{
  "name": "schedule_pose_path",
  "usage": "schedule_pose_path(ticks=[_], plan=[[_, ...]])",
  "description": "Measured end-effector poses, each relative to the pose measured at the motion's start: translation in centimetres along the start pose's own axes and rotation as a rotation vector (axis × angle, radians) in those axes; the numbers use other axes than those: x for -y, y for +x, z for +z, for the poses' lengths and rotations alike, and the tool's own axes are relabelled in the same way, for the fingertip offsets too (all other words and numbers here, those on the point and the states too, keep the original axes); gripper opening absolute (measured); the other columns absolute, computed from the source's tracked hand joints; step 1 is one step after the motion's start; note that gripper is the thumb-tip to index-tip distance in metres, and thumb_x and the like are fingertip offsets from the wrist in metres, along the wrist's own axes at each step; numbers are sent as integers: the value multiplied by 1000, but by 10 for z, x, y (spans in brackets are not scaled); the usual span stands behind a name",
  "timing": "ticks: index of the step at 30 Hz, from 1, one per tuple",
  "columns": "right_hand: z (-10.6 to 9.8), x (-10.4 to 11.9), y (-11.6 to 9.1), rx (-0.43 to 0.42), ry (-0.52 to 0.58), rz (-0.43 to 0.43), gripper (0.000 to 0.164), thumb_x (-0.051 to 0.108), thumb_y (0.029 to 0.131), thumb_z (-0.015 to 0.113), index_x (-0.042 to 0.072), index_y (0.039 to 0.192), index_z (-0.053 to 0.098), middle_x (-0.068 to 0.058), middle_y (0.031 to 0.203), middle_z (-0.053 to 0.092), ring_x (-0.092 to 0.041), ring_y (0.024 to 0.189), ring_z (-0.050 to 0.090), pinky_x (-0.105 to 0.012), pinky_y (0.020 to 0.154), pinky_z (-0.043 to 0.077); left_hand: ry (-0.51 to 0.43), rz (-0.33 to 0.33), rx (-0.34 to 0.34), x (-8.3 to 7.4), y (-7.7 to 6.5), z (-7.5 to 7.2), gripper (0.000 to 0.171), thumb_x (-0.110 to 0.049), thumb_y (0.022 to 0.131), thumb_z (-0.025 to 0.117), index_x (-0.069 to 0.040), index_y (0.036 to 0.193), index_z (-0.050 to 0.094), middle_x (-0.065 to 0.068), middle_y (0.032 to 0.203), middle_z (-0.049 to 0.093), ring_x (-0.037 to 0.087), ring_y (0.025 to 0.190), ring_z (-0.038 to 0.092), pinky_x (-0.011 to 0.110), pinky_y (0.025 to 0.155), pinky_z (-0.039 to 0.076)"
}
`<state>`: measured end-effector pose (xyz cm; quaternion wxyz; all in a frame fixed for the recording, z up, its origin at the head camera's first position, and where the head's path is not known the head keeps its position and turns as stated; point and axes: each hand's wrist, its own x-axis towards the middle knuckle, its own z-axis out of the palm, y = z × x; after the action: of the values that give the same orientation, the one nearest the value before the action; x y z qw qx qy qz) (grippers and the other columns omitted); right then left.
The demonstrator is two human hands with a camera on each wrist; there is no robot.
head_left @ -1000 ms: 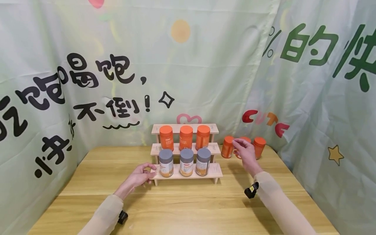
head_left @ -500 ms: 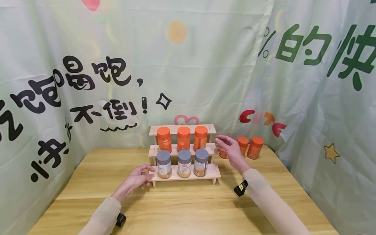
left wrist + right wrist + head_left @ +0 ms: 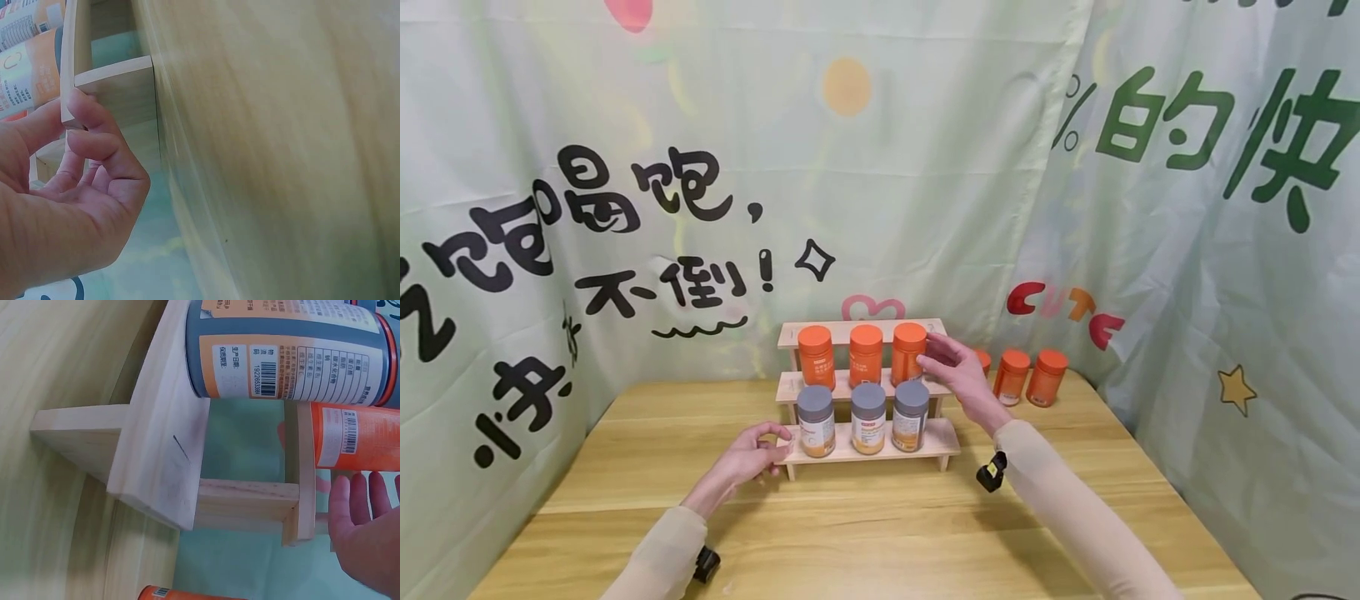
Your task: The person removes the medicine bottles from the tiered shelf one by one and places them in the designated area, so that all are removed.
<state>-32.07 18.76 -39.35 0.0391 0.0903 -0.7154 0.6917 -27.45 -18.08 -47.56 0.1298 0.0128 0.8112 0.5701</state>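
A three-tier wooden display stand [image 3: 943, 440] holds three orange jars with orange lids on its middle tier and three grey-lidded jars [image 3: 868, 421] on its bottom tier. My left hand [image 3: 752, 454] pinches the left end of the bottom tier; in the left wrist view its thumb and fingers lie around the board's end [image 3: 119, 78]. My right hand [image 3: 966, 375] is at the right end of the middle tier, fingertips right at the side of the rightmost orange jar [image 3: 908, 346]. In the right wrist view its fingers [image 3: 359, 497] are relaxed beside that jar [image 3: 369, 434].
To the right of the stand, three more orange jars stand on the wooden table [image 3: 850, 533], one partly hidden by my right hand; the outermost jar [image 3: 1047, 379] is near the back right corner. A printed curtain [image 3: 925, 208] hangs behind and along both sides.
My right hand has moved left from the loose orange jars to the rightmost jar on the middle tier, carrying nothing visible. My left hand stays at the stand. The head view has shifted slightly.
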Motion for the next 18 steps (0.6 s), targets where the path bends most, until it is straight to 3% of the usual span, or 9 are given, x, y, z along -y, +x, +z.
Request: schedule_pose_path(ticks=[8,18], plan=[[9,6,4,20,-59,0,73,23,86,77,21,149,41,-9,149,47,-28,136,46,-42,108,43,8,12,20,0,0,-1,28,-15,92,67,-8,117,57,4,76,60,15,61,58,26,49,43],[16,6,9,1,-112,-31,71,17,84,78,23,147,44,-9,145,52,-27,133,50,-43,109,42,-2,-1,4,1,1,0,27,-14,91,67,-10,115,58,6,77,60,16,61,58,26,49,43]])
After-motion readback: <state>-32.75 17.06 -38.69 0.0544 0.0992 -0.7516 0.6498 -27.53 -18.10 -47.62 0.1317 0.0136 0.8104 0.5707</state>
